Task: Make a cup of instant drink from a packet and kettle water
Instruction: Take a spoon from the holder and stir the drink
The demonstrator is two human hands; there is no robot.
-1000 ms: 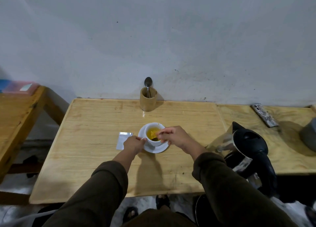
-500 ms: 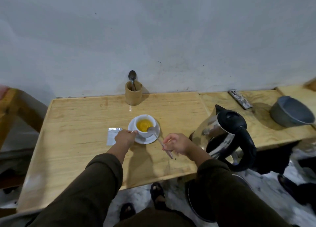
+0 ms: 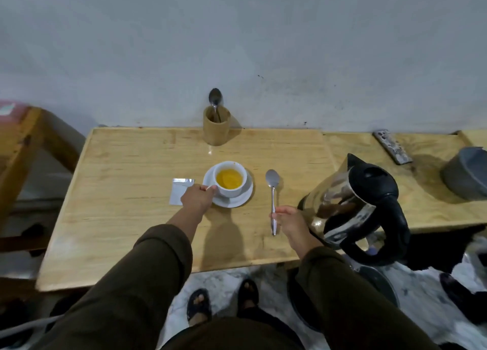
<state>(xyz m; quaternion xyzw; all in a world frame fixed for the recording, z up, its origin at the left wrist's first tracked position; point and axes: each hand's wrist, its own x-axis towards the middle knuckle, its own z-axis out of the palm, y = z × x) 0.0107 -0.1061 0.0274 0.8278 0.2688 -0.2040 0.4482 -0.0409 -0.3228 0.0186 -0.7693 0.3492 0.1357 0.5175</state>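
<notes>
A white cup (image 3: pixel 232 190) holding yellow drink stands on a white saucer (image 3: pixel 242 200) in the middle of the wooden table (image 3: pixel 126 191). My left hand (image 3: pixel 197 198) grips the cup's handle on its left side. A metal spoon (image 3: pixel 272 191) lies flat on the table to the right of the saucer, bowl pointing away. My right hand (image 3: pixel 288 221) holds the spoon's handle near its end. A silvery packet (image 3: pixel 179 194) lies flat just left of my left hand. The steel and black kettle (image 3: pixel 355 207) stands right of my right hand.
A wooden holder (image 3: pixel 216 129) with a second spoon (image 3: pixel 215 97) stands by the wall behind the cup. A remote (image 3: pixel 392 146) and a grey basin (image 3: pixel 466 173) sit on the adjoining table at right. A wooden bench (image 3: pixel 18 144) is at left.
My right hand took the spoon out of the cup, carried it right and laid it on the table. My left hand stayed at the cup.
</notes>
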